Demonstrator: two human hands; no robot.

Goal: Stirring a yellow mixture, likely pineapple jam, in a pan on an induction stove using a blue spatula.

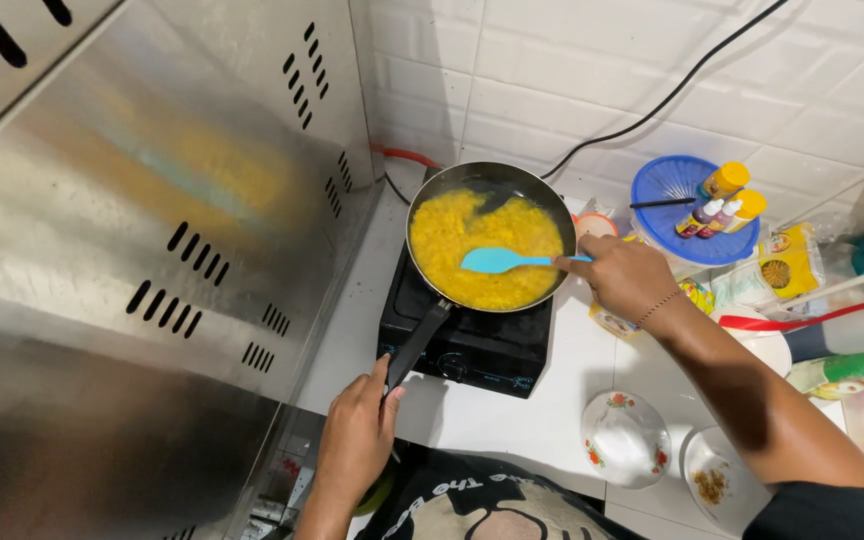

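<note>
Two hands at the stove: left hand (pixel 357 432) gripping the pan handle (pixel 417 347), right hand (pixel 624 274) closed on a blue spatula (pixel 500 261); steadying the pan should keep yellow food (pixel 487 250) inside.

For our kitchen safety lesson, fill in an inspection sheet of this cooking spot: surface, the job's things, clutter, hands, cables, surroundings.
Surface: white counter, bearing a black single-burner stove.
Job's things: dark round frying pan on the stove, full of yellow crumbly food; light blue silicone spatula resting in the food.
Clutter: two flowered plates, a blue round lid with small dropper bottles, packets at the right.
Hands: left hand grips the pan's black handle; right hand holds the spatula.
Cables: black cable running down the wall behind the pan.
Surroundings: white tiled wall; vented steel panel at left.
</note>
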